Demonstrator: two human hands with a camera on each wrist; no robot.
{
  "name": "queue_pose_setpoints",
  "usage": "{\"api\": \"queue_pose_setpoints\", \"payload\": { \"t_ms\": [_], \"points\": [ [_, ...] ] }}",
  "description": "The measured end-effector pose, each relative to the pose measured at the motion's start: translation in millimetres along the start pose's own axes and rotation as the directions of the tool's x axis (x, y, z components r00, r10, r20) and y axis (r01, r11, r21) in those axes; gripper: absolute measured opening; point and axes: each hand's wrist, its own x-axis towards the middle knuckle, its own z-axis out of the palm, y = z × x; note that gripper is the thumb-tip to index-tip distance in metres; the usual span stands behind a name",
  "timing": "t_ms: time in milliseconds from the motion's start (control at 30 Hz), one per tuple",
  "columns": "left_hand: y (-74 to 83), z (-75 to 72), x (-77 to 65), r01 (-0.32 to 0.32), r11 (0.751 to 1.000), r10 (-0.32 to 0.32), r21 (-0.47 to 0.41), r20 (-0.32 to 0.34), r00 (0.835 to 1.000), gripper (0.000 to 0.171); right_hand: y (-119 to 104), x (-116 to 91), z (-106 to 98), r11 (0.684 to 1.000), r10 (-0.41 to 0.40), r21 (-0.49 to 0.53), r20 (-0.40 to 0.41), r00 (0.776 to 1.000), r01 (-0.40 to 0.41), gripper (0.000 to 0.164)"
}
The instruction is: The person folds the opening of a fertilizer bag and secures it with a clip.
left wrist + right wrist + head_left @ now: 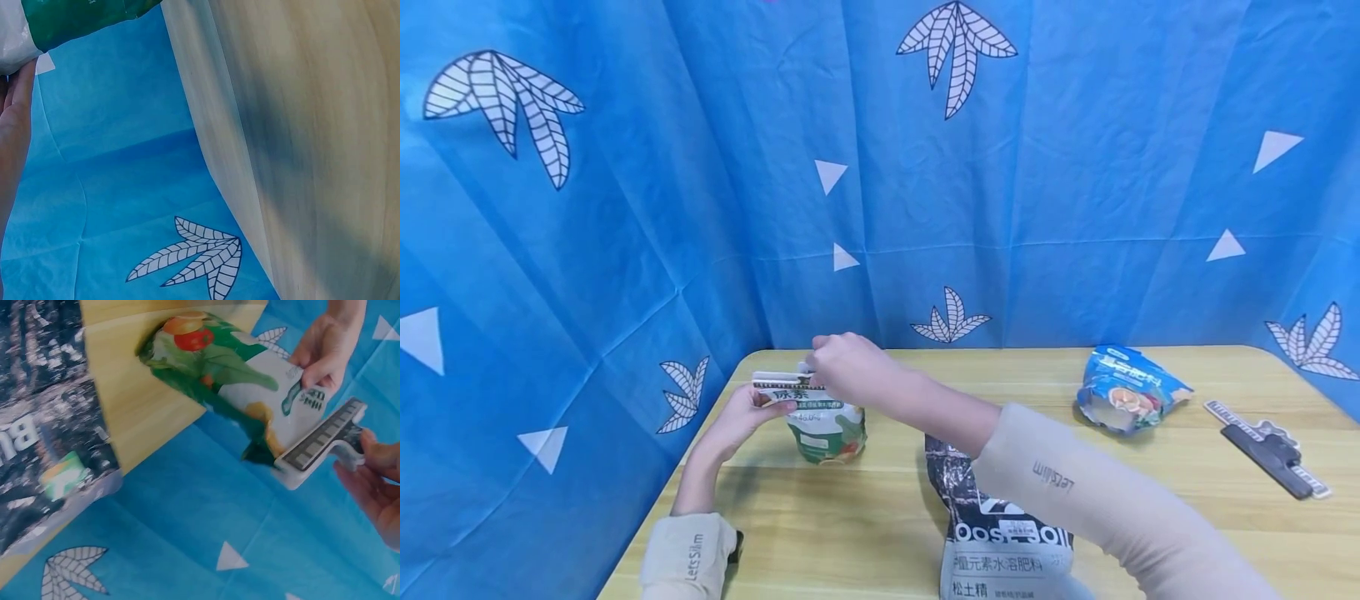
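A green and white fertilizer bag (820,433) with vegetable pictures is at the table's far left. My left hand (741,421) pinches its upper left part, thumb on the front; in the right wrist view that hand (325,353) grips the bag's side. With my right hand (853,367) I hold a bag clip (322,440) by its handle, thumb and fingers on either side. The clip has a black and white piano-key pattern and lies across the bag's top edge. Whether its jaws are closed on the bag I cannot tell.
A black and grey bag (1003,560) lies at the front, partly under my right forearm. Farther back on the right is a blue bag (1120,392), and beside it a second piano-key clip (1266,450). Blue curtains (940,183) border the wooden table (827,525).
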Motion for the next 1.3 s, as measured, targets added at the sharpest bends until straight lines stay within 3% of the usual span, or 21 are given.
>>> {"api": "queue_pose_setpoints", "payload": {
  "t_ms": [200,533,867,1000,1133,1233,1300],
  "points": [
    [1.8,-0.2,-0.8,0.007,1.000,-0.006,0.009,-0.011,1.000,0.041,-12.4,7.5,3.7,0.991,0.032,-0.135,0.085,0.996,-0.021,0.011],
    [-0.8,0.5,-1.3,-0.052,0.999,0.052,-0.002,-0.002,0.999,0.035,-22.1,10.6,15.1,0.971,0.056,-0.235,0.096,0.994,-0.032,0.014],
    [-0.2,0.3,-4.1,-0.058,0.998,0.058,-0.025,0.001,0.998,0.035,-26.1,11.9,20.9,0.957,0.058,-0.287,0.060,0.997,-0.039,0.014],
    [-0.8,0.0,-3.4,-0.054,0.998,0.054,-0.028,0.000,0.999,0.036,-25.6,12.9,20.1,0.954,0.065,-0.298,0.098,0.993,-0.033,0.014],
    [-1.5,0.1,-0.2,-0.058,0.998,0.058,-0.013,-0.009,0.998,0.036,-20.8,13.5,18.1,0.972,0.125,-0.218,0.156,0.980,-0.090,0.014],
    [-1.4,1.3,0.9,-0.065,0.998,0.065,-0.014,-0.010,0.998,0.036,-12.7,10.2,18.6,0.982,0.190,-0.025,0.158,0.969,-0.188,0.019],
    [-1.0,2.3,0.7,-0.057,0.998,0.057,-0.022,-0.013,0.998,0.037,-6.4,5.8,17.8,0.961,0.227,0.128,0.144,0.963,-0.245,0.027]
  ]
}}
